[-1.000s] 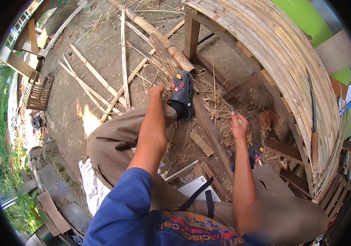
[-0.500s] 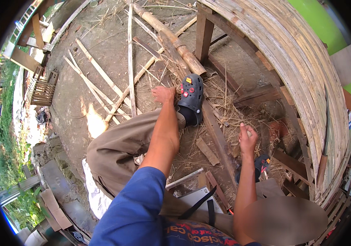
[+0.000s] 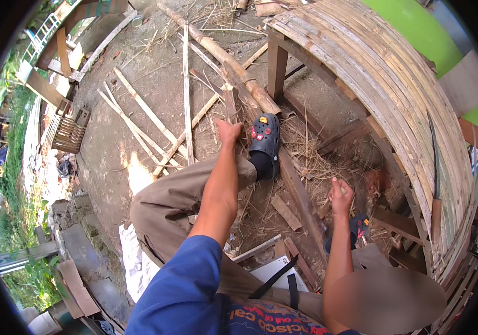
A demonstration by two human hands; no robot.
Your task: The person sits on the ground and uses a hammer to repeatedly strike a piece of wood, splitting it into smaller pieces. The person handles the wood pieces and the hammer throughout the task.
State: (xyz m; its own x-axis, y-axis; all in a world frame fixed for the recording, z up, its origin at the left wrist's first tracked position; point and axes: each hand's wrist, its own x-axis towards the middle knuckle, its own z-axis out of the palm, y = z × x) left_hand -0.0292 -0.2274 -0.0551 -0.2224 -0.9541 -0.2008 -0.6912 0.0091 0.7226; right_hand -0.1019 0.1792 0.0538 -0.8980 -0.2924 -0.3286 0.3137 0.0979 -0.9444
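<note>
Wood (image 3: 230, 103), narrow and brown, touches the left hand (image 3: 228, 133).

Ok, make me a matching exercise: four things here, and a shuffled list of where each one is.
1. Bare left hand
2. Long dark blade with brown handle
3. Thick round bamboo pole
4. Brown slatted wooden frame

A. On the pale bamboo-slat tabletop
B. Far left of the picture
C. Just left of a dark grey clog
D. Beyond that clog

Pairs: 1-C, 2-A, 3-D, 4-B
</note>
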